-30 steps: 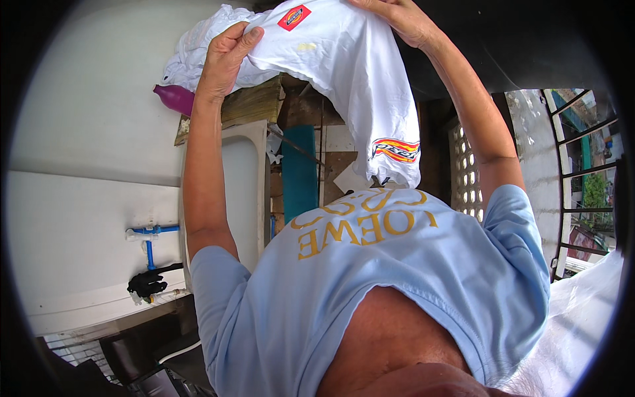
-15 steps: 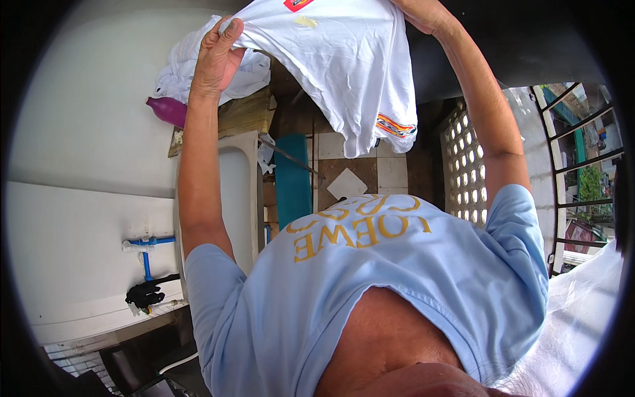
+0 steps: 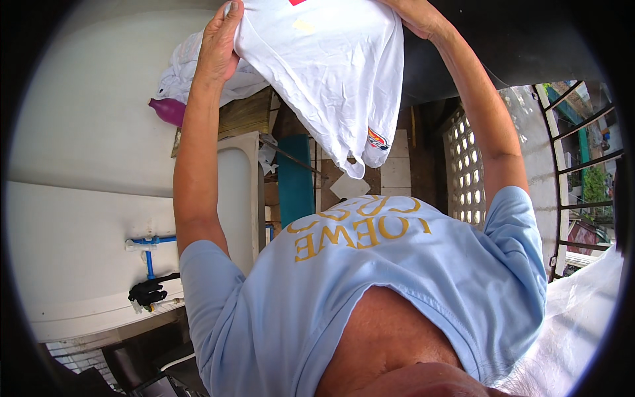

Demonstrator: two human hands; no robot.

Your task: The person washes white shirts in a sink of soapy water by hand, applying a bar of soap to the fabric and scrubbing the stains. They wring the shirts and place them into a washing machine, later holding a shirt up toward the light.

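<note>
Wearing a light blue shirt (image 3: pixel 397 278), the person holds a white garment (image 3: pixel 324 73) up in front, its upper part running past the top of the view and its lower end hanging between the arms. The left hand (image 3: pixel 221 43) has thumb and fingers closed on one edge; the right hand (image 3: pixel 418 18) is at the opposite edge, but its fingers go out of view or behind the garment, so whether it grasps the garment firmly cannot be told. If that side were only loosely held, it might slip and the garment could sag from the left hand alone. Past the left forearm, a purple bottle (image 3: pixel 169 112) rests near a heap of white cloth (image 3: pixel 184 69) by a wooden board (image 3: pixel 241 119); a careless swing of that arm could knock the bottle over or drag the heap. Lower down is a pale tub (image 3: pixel 254 155), whose rim might catch the garment if it swung left. Farthest below are floor tiles (image 3: pixel 395 169), which the dangling end could brush and pick up dirt from if the arms dropped
</note>
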